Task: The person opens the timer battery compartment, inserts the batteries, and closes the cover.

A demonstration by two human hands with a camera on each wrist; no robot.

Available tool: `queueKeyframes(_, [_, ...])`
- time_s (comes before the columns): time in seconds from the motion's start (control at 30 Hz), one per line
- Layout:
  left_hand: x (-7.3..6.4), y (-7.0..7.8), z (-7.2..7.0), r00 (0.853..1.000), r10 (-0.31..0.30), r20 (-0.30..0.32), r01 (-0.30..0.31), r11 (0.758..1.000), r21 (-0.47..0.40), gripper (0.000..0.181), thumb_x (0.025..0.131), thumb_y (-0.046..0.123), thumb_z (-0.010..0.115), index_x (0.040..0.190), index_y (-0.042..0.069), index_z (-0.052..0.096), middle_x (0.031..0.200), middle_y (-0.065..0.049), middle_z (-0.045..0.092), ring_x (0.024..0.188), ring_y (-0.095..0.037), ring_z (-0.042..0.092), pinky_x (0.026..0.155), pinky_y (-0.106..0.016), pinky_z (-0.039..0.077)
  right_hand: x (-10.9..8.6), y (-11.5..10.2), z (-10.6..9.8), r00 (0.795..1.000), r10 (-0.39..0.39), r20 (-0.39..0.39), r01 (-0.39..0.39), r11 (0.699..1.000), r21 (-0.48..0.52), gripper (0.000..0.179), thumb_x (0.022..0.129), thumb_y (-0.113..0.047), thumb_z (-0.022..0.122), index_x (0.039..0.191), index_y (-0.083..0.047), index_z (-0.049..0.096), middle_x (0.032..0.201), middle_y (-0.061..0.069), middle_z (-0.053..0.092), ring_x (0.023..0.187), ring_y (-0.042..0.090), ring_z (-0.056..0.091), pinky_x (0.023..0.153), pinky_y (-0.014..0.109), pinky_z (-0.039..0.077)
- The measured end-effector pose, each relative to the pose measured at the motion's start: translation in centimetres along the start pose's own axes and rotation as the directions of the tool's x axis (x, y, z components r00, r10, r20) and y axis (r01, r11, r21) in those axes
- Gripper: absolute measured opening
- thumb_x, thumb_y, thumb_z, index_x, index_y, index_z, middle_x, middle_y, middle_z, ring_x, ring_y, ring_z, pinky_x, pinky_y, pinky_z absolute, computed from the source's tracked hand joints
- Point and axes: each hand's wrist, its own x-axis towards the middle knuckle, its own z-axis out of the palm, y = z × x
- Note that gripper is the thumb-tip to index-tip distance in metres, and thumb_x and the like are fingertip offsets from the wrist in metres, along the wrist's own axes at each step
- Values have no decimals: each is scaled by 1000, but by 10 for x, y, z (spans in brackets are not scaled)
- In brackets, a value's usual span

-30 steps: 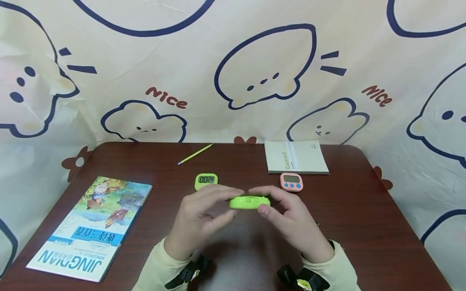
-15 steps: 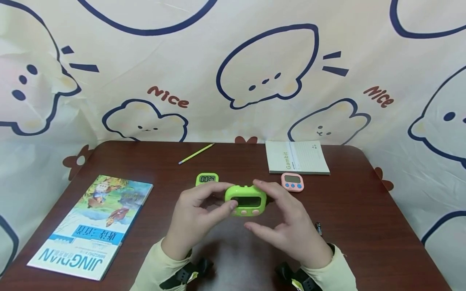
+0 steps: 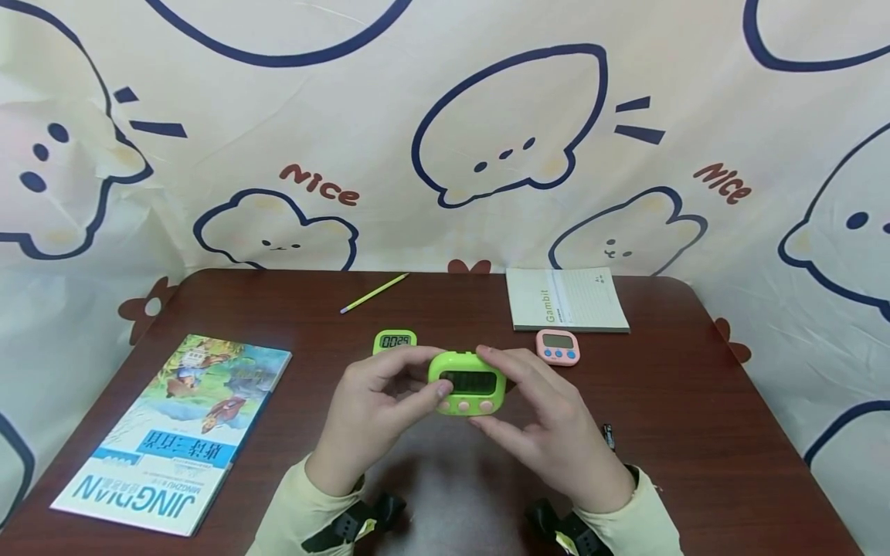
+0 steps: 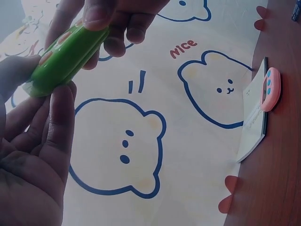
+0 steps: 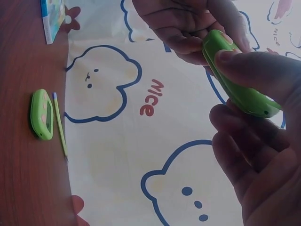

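Observation:
Both hands hold a green digital timer (image 3: 470,383) above the middle of the table, its blank dark screen and pink buttons facing the head camera. My left hand (image 3: 378,417) grips its left end, thumb on the front beside the screen and fingers behind. At the right end, my right hand (image 3: 556,425) pinches the timer with the index finger along the top edge and the thumb at the bottom edge. The right wrist view shows the timer (image 5: 244,87) between thumb and fingers. Behind the left hand stands a second green timer (image 3: 395,340) with digits lit, partly covered.
A pink timer (image 3: 558,348) lies right of the hands, in front of a notebook (image 3: 566,301). A pencil (image 3: 374,293) is near the back edge. On the left lies a picture-covered book (image 3: 174,432). A small dark cylinder (image 3: 609,437) sits beside the right wrist.
The held timer has turned from edge-on to screen facing the head camera. My right thumb came off it half a second ago and now touches its bottom edge.

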Motion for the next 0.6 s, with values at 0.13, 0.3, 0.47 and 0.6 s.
queueKeyframes(0.13, [0, 0, 0, 1000, -9, 1, 9, 1000, 7, 27, 87, 8, 79, 113, 10, 73, 93, 0, 74, 78, -14, 71, 65, -33, 62, 0, 1, 0, 1000, -8, -8, 8, 1000, 11, 72, 78, -6, 86, 142, -6, 53, 118, 5, 65, 102, 15, 62, 86, 17, 52])
queueKeyframes(0.3, [1, 1, 0, 999, -36, 11, 36, 999, 14, 29, 88, 10, 79, 116, 10, 72, 95, 0, 73, 81, -14, 71, 68, -32, 62, 0, 3, -1, 1000, -6, -18, 7, 999, 52, 73, 77, -7, 87, 142, -4, 53, 114, 5, 66, 99, 14, 62, 84, 17, 53])
queueKeyframes(0.47, [1, 2, 0, 998, -29, 54, 29, 1000, -1, 53, 83, 8, 83, 132, 9, 64, 108, -3, 72, 94, -14, 71, 78, -33, 61, -1, 5, -2, 999, 22, -24, -20, 996, 90, 77, 76, -6, 87, 144, -3, 52, 105, 2, 66, 93, 12, 61, 81, 18, 53])
queueKeyframes(0.6, [1, 1, 0, 992, 23, 127, -24, 1000, 6, 79, 75, 7, 88, 145, 11, 52, 127, -4, 66, 111, -16, 67, 90, -31, 57, -2, 7, -3, 997, 80, -10, -78, 991, 108, 81, 74, -4, 87, 146, -5, 49, 105, 1, 65, 92, 12, 60, 79, 20, 54])
